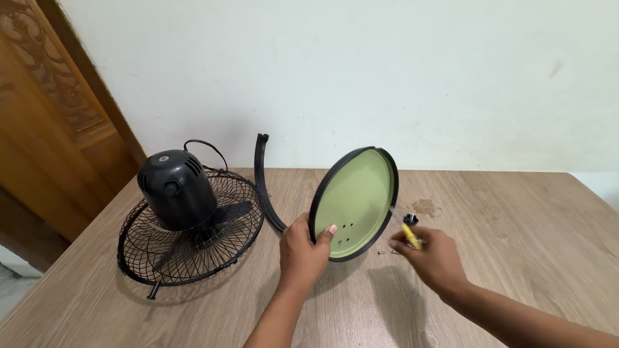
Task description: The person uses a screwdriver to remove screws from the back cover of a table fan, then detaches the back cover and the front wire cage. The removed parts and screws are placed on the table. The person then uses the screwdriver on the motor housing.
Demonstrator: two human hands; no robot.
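My left hand grips the lower left rim of a round fan base plate, pale green inside with a black rim, and holds it tilted up off the table. My right hand is closed around a yellow-handled screwdriver, with its thin shaft reaching up toward the plate's right edge. Two small screws lie on the table under the plate. A small black knob sits just right of the plate.
A black fan head with motor housing lies face down on its wire grille at the left of the wooden table. A curved black stand arm rises beside it. A carved wooden door stands at far left.
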